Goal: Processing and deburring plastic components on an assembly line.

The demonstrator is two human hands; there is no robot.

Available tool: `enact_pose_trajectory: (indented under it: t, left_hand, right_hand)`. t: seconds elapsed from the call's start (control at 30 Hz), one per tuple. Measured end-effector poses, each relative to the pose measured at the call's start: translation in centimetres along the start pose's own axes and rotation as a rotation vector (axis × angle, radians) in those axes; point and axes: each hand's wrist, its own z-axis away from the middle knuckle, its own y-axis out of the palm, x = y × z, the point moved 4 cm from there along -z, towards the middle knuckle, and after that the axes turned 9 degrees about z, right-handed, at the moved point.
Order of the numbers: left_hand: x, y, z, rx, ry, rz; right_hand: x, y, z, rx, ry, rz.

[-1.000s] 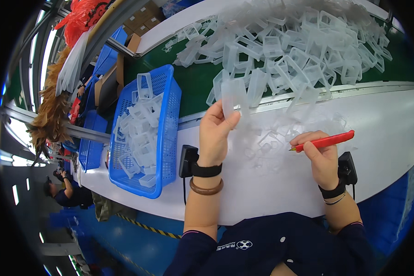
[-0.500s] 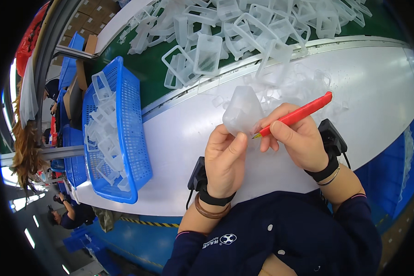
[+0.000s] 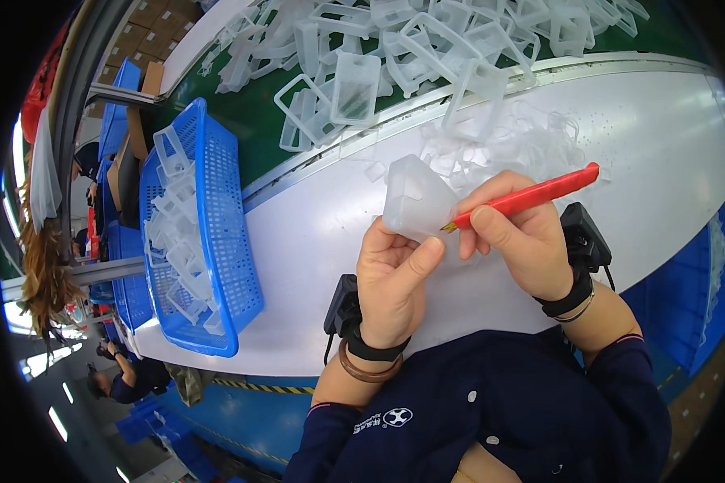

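Note:
My left hand (image 3: pixel 395 274) grips a translucent white plastic box (image 3: pixel 417 196) by its near edge, thumb on the near side. In my right hand (image 3: pixel 519 233) is a red-handled trimming knife (image 3: pixel 532 197), held like a pen. Its short tip meets or nearly meets the box's edge beside my left thumb; exact contact is hard to tell. Beyond the box, thin clear plastic scraps (image 3: pixel 524 149) lie heaped on the white table (image 3: pixel 314 241).
At left stands a blue perforated basket (image 3: pixel 229 233) holding several translucent boxes. Many more translucent pieces (image 3: pixel 354 88) pile on the green surface (image 3: pixel 258 153) behind the table's raised metal rail (image 3: pixel 298 171). A blue bin (image 3: pixel 677 306) sits at lower right. Another person (image 3: pixel 133 374) is far left.
The box has turned and tilted in my left hand, showing more of its side. The knife has shifted slightly and lies flatter. The whole view has moved a little.

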Motion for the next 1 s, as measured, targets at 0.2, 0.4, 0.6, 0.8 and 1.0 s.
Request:
enact_pose_trajectory:
  t: [0.2,0.4,0.6,0.8,1.0]
  left_hand:
    - [-0.9,-0.8,0.2,0.051,0.252,-0.135]
    - [-11.6,-1.9,2.2,0.144,0.704,0.028]
    - [-8.7,-2.6,0.8,0.087,0.468,-0.317]
    - [-3.6,-2.7,-0.1,-0.084,0.37,-0.506]
    - [-1.7,-1.6,0.1,0.02,0.101,-0.202]
  right_hand:
    - [1.6,0.4,-0.4,-0.105,-0.673,0.942]
    - [1.9,-5.9,-2.2,-0.342,-0.231,1.211]
    - [1.8,-4.8,-2.1,0.123,-0.056,0.848]
    - [2.6,-3.9,-1.4,-0.105,-0.246,0.902]
    - [1.4,-0.5,-0.7,0.106,-0.357,0.479]
